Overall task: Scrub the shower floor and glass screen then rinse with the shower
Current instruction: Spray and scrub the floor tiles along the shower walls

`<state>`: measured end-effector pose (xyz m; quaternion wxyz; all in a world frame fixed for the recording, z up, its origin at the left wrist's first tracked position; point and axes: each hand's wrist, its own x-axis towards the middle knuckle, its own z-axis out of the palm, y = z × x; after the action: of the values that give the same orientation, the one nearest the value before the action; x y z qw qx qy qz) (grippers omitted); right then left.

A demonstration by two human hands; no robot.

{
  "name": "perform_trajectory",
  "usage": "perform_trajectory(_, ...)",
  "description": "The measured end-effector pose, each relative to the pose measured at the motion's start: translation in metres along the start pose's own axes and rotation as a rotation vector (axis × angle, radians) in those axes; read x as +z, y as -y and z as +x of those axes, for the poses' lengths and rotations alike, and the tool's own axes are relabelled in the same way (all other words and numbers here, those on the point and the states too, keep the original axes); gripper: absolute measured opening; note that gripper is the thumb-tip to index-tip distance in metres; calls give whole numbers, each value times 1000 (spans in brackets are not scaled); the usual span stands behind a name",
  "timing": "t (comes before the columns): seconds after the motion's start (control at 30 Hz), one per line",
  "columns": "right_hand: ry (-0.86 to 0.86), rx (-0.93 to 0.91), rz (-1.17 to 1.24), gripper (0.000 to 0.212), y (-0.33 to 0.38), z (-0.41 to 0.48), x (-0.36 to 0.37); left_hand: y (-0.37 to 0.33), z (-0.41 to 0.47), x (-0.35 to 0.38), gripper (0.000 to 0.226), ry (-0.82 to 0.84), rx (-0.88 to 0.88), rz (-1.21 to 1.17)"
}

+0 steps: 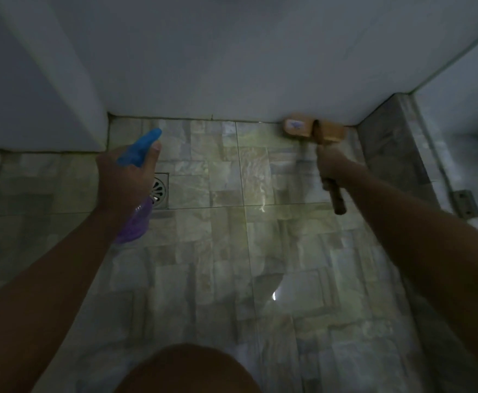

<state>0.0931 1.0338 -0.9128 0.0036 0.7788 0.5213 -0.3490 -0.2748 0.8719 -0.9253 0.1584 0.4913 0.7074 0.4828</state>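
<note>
Knee (186, 370), left fingers (151, 157) gripping bottle (138, 222) beside drain (161, 191), right fingers (327, 168) gripping brush (303, 129) by wall (232, 66)

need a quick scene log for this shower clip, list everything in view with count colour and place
spray bottle: 1, blue head and purple body, held above the drain at left
scrub brush: 1, light wood, head at the foot of the far wall, right of middle
floor drain: 1, metal, square, partly hidden behind the bottle
floor: 1, glossy grey-beige tiles, across the middle
wall: white, far side
kerb: 1, grey stone, right side
glass screen: 1, clear, above the kerb
hinge: 1, metal, low on the screen
knee: 1, bottom edge
left grip: 1, holds the spray bottle
right grip: 1, holds the brush handle
</note>
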Motion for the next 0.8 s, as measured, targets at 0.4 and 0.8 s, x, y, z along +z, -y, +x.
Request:
perform_trajectory(0.4,2,153,60,37,8,-3,-18,4,1,-1,22,-52,126,30)
perform_trajectory(0.8,274,-243,-65,44,39,-129,114,13,-3,0,23,-17,63,33)
